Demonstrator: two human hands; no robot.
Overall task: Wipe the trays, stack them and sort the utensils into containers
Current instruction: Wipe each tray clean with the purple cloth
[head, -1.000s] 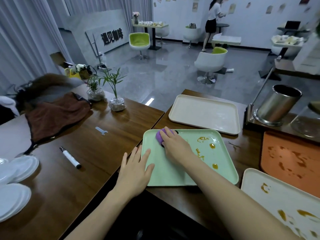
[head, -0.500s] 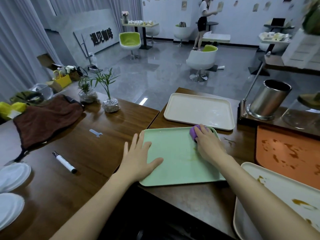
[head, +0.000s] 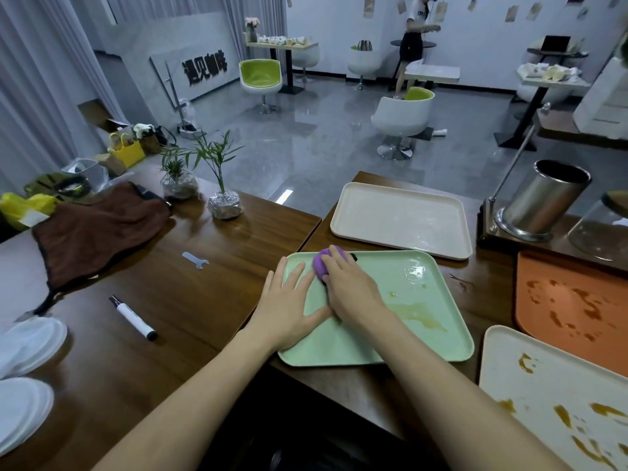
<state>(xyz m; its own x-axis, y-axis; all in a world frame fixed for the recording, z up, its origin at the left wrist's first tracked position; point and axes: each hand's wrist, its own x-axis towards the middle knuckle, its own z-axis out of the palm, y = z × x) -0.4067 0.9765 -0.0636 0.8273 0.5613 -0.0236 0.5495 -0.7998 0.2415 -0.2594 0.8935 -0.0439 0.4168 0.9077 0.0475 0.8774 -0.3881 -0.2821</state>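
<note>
The green tray (head: 407,341) lies on the dark wooden table (head: 204,300) right in front of the person; the left hand (head: 289,311) rests flat on its left edge, fingers straight and spread, thumb stretched towards the right wrist; the right hand (head: 350,290) lies just beside it on the tray's far left part, fingers curled over a purple sponge (head: 319,265) and pressing it to the surface near the far rim; thin orange smears and a wet sheen mark the tray's right half; beyond it, just apart, lies the far tray (head: 401,219), cream with a faint gloss; to the right lies the orange tray (head: 571,300), blotched with darker stains, and nearer, at the lower right, the near tray (head: 543,396), cream with orange streaks; a steel canister (head: 547,195) stands tilted on a stand behind the orange tray, a glass jar (head: 598,232) just beside it; on the left of the table lie a marker (head: 132,317), a small white spanner (head: 195,260), a brown cloth (head: 98,229) and white lids (head: 27,341) at the edge; two plants (head: 217,178) stand in glass pots at the far side; a pale sign (head: 204,66) leans on the wall across the room, reading 遇见咖啡 in dark characters; a person (head: 413,39) stands at the back, the print on the shirt too small to read.
</note>
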